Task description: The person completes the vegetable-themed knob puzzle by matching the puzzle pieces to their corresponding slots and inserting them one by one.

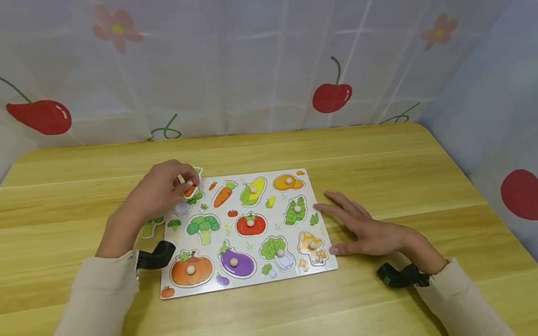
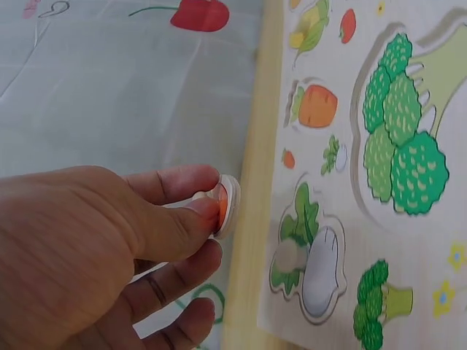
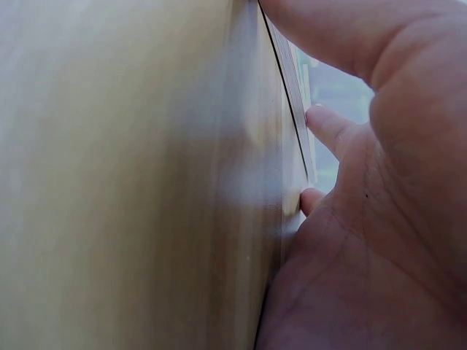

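Thumb and index finger of my left hand [image 1: 165, 185] pinch the knob of a carrot puzzle piece [image 1: 191, 190], raised over the back-left corner of the puzzle board [image 1: 243, 240]. The left wrist view shows this carrot piece [image 2: 229, 206] edge-on, near the white radish piece [image 2: 319, 273]. The carrot picture [image 1: 223, 195] and the broccoli picture [image 1: 202, 227] on the board carry no knob. A loose broccoli piece [image 1: 149, 228] lies by the board's left edge, partly hidden by my left wrist. My right hand [image 1: 362, 229] rests with extended fingers against the board's right edge.
Knobbed pieces sit in the board, among them tomato [image 1: 256, 226], pumpkin [image 1: 200, 269], eggplant [image 1: 242, 264] and corn [image 1: 256, 187]. The wooden table [image 1: 291, 325] runs back to a curtain [image 1: 232, 52] printed with cherries and flowers.
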A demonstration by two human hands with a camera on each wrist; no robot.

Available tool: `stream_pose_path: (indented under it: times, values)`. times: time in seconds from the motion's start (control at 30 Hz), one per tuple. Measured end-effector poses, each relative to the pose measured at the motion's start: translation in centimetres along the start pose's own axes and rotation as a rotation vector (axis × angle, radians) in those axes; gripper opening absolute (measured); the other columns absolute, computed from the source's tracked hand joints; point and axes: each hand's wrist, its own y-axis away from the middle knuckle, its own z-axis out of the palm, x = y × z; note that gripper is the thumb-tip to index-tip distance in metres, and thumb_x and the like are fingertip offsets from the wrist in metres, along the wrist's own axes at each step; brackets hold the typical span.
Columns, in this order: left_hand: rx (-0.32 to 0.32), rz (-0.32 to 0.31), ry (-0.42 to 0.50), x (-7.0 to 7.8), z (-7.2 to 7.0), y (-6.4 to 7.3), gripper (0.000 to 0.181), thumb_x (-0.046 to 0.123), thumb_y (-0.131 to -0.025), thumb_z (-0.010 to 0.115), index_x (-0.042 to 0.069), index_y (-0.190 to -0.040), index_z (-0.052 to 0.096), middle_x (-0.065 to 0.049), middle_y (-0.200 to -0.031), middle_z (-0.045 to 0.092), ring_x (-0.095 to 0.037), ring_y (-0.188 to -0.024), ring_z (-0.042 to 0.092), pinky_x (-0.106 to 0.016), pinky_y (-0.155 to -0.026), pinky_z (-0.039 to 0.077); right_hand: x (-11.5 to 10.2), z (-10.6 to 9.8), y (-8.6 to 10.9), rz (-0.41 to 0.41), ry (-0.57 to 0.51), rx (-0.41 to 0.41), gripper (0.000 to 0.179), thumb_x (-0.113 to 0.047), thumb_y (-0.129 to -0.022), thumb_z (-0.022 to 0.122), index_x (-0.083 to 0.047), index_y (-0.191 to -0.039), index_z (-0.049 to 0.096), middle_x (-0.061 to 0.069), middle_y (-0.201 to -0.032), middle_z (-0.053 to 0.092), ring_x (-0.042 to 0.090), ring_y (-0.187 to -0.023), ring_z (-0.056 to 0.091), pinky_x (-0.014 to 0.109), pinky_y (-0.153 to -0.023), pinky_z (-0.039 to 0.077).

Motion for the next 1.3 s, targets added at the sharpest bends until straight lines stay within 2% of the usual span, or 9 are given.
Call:
stream_pose_path:
  times: [0.13,0.37,0.6,0.83,1.3]
  values:
    - [-0.026,0.04,-0.016,0.8,0.4,-0.5,0.015,-0.004,-0.097,0.057,0.002,-0.099,0.07,-0.014,-0.102,0.066,-0.026,-0.084,0.057,-0.036,-0.073,0.048,0.0,-0.1,0.0,-0.003,-0.002,0.001,0.088,-0.042,-0.09,0.073,-0.029,-0.159,0.021,0.012,-0.167,-0.004,0.044,-0.152,-0.001,0.075,-0.111,0.009]
    - [-0.09,0.046,-0.031,2.1,1.8,-1.5,0.016,-0.004,-0.097,0.057,0.005,-0.097,0.071,-0.012,-0.101,0.065,-0.026,-0.087,0.055,-0.038,-0.078,0.049,0.0,0.0,0.0,-0.004,-0.009,0.001,0.089,-0.042,-0.089,0.073,-0.028,-0.159,0.021,0.012,-0.167,-0.004,0.044,-0.152,-0.001,0.075,-0.111,0.009]
    - [-0.103,0.119,-0.051,2.6,3.4,-2.5,0.017,-0.006,-0.095,0.057,0.005,-0.092,0.07,-0.01,-0.097,0.062,-0.026,-0.088,0.054,-0.04,-0.082,0.049,0.1,0.0,0.2,0.009,-0.006,0.006,0.089,-0.043,-0.089,0.074,-0.029,-0.16,0.02,0.011,-0.167,-0.004,0.044,-0.152,-0.002,0.074,-0.111,0.009]
    - [-0.119,0.055,-0.081,2.7,4.1,-2.8,0.017,-0.003,-0.097,0.057,0.007,-0.093,0.07,-0.008,-0.102,0.063,-0.026,-0.094,0.055,-0.04,-0.087,0.049,0.1,0.0,0.1,0.009,-0.001,0.003,0.088,-0.043,-0.09,0.072,-0.03,-0.16,0.019,0.011,-0.167,-0.005,0.044,-0.152,-0.002,0.076,-0.111,0.009]
    - [-0.111,0.051,-0.098,2.2,4.6,-2.5,0.019,-0.003,-0.097,0.056,0.009,-0.09,0.069,-0.005,-0.097,0.064,-0.023,-0.09,0.055,-0.039,-0.085,0.048,-0.2,-0.1,0.1,0.001,-0.011,-0.005,0.088,-0.039,-0.091,0.073,-0.026,-0.16,0.021,0.012,-0.167,-0.005,0.044,-0.152,-0.003,0.076,-0.111,0.009]
